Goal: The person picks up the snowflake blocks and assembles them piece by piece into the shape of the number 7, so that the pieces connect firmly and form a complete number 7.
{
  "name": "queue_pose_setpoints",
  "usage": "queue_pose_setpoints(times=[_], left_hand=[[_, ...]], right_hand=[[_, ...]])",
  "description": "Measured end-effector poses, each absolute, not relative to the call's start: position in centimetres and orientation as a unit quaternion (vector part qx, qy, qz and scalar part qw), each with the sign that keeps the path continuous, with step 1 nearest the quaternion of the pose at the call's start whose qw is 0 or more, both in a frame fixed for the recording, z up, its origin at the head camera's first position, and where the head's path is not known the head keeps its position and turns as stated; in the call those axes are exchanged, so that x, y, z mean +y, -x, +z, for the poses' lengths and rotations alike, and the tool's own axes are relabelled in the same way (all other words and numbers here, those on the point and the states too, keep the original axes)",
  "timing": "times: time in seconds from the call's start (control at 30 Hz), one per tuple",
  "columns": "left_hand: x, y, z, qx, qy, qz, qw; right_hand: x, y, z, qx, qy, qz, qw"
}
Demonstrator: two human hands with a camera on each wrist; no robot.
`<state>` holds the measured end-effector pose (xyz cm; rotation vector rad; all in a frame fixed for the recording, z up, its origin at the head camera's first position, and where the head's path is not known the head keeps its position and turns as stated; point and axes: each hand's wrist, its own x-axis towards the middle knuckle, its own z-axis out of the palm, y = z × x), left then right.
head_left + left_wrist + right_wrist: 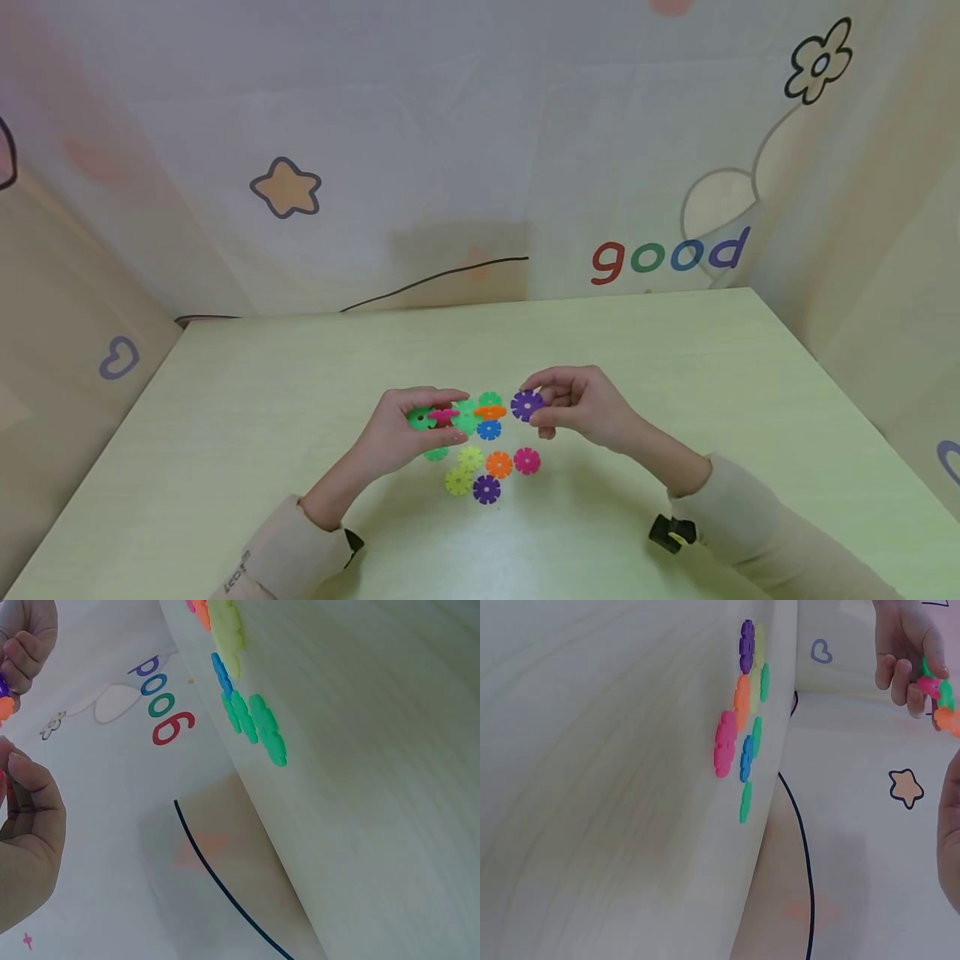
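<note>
My left hand [390,429] grips a short chain of notched plastic flower discs between thumb and fingers. The chain runs from a green disc [417,423] through a pink disc [442,415] and a light green disc [466,422] to an orange disc [491,412] at its right end. A purple disc [519,412] is pinched between the thumb and fingers of my right hand [588,408], close beside the orange one. Whether those two touch, I cannot tell. Both hands are raised above the table in the wrist views. At the right wrist view's edge, my right hand is only partly visible.
Loose discs lie on the pale table [637,350] below the hands: blue [489,431], orange [498,457], pink [527,454], purple [487,482], and several yellow [458,473] and green ones [437,455]. A printed curtain [450,125] stands behind the table.
</note>
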<state>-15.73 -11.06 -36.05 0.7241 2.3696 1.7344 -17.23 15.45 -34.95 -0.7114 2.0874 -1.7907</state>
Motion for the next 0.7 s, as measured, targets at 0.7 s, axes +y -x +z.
queue_pose_setpoints(times=[0.7], left_hand=[[-10.2,15.2,-35.9,0.791,-0.241,0.562,0.021]], right_hand=[[14.0,16.0,-36.0,0.719,0.230,-0.647,0.106]])
